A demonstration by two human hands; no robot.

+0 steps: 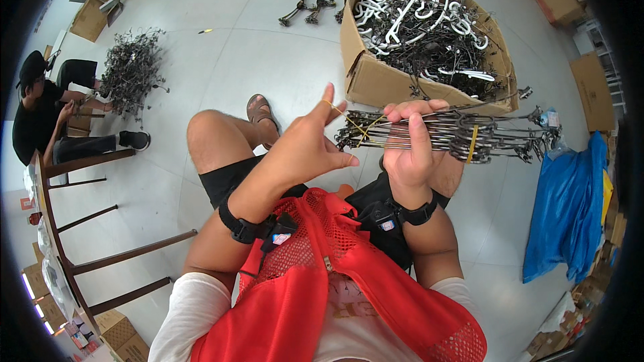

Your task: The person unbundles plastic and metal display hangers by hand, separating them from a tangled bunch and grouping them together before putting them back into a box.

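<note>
A bundle of dark metal clip hangers (pixel 448 136) lies sideways in my right hand (pixel 415 146), its thumb across the wires and its fingers curled over the top. A yellow rubber band (pixel 473 144) circles the bundle near its middle. Another yellow rubber band (pixel 363 129) crosses the bundle's left end and stretches to my left hand (pixel 317 141). The fingers of that hand are spread, with the band looped over them. Beyond the bundle, a cardboard box (pixel 397 78) holds a tangle of dark hangers (pixel 427 58) and white plastic hangers (pixel 410 10).
Small bundles of hangers (pixel 317 2) lie on the floor left of the box. At left, a seated person (pixel 37 115) handles pieces beside a heap of dark hangers (pixel 133 70). A wooden table (pixel 65 266) stands at left, and a blue plastic sheet (pixel 566 216) at right.
</note>
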